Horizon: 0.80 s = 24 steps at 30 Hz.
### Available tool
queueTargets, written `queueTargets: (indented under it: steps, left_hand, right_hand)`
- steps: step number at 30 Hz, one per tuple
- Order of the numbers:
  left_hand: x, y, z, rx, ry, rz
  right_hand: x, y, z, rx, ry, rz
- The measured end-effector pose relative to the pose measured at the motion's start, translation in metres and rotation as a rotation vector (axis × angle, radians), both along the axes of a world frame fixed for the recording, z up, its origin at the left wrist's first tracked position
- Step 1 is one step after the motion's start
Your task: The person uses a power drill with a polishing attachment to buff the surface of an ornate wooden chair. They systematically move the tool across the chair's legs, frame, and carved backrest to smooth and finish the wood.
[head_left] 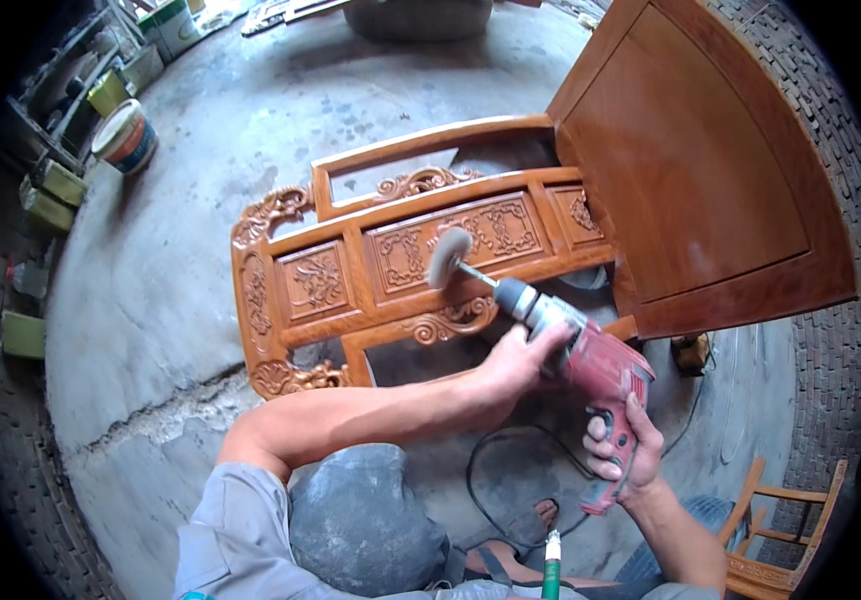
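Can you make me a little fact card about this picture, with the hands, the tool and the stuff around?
Left hand: holds the front of the red drill
Right hand: holds the drill's handle
Drill tip: pale round wheel
Behind wheel: carved wooden panel, can't tell if they touch
Right side: smooth wooden board, wooden chair
Upper left: bucket on floor

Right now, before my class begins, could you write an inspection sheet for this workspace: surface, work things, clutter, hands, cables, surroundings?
Surface: gray floor, stained, with a rough crack at left.
Work things: red drill with a round disc over the carved wooden frame; contact cannot be told.
Clutter: bucket and green box at left.
Hands: left hand on the drill's front, right hand around its handle.
Cables: black cord looping below the drill.
Surroundings: brick wall and wooden chair at right.
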<state>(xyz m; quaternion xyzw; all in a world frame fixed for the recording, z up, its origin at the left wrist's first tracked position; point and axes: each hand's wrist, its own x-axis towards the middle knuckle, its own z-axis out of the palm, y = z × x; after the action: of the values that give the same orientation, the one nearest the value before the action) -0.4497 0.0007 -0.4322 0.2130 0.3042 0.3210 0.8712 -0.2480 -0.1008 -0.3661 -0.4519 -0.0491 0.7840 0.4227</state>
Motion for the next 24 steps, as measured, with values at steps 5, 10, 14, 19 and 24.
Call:
queueTargets:
  steps: [5, 10, 14, 19, 24]
  left_hand:
    - [-0.025, 0.072, 0.000, 0.035, 0.024, 0.192]
    - [-0.053, 0.087, -0.009, 0.049, -0.016, 0.250]
    - [-0.084, 0.078, -0.013, -0.054, 0.074, 0.255]
    - [-0.100, 0.081, -0.021, -0.008, 0.063, 0.311]
    - [-0.098, 0.083, -0.032, 0.041, 0.062, 0.308]
  right_hand:
    - [-0.082, 0.054, -0.023, 0.199, 0.046, -0.201]
    - [-0.146, 0.065, -0.051, 0.233, 0.151, -0.364]
    - [-0.171, 0.059, -0.061, 0.194, 0.166, -0.329]
    - [-0.187, 0.066, -0.060, 0.164, 0.146, -0.305]
    - [-0.184, 0.064, -0.064, 0.155, 0.204, -0.313]
